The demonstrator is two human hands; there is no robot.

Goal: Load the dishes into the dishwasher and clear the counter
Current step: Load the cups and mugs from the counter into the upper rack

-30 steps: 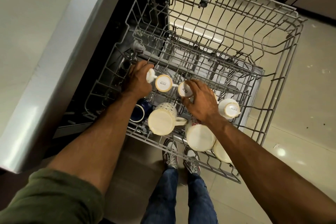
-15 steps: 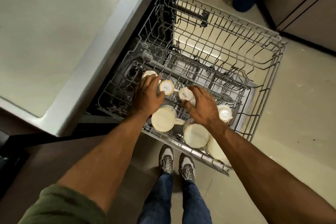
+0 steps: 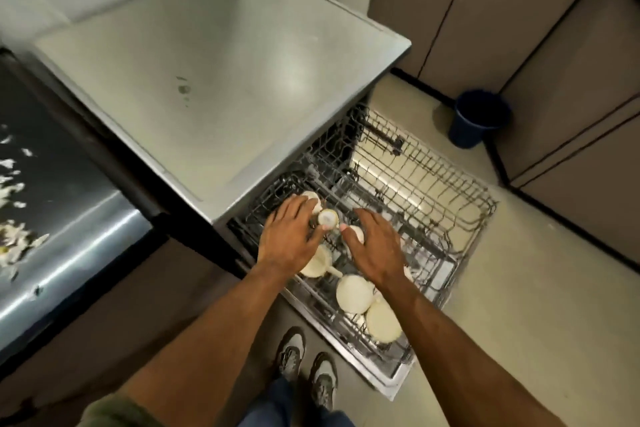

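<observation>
Several cream cups, light, hard, glossy and breakable, sit upturned along the rack's near-left edge; left hand and right hand, fingers loosely spread, rest on two, best taken round the body.

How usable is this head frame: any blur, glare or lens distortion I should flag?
Head view: motion blur smears the white scraps at the left edge and softens both hands, left hand and right hand; glare streaks the steel surface and a soft highlight sits on the dishwasher top; wide-angle bending curves the cabinets; the cups in the rack stay readable.
</observation>
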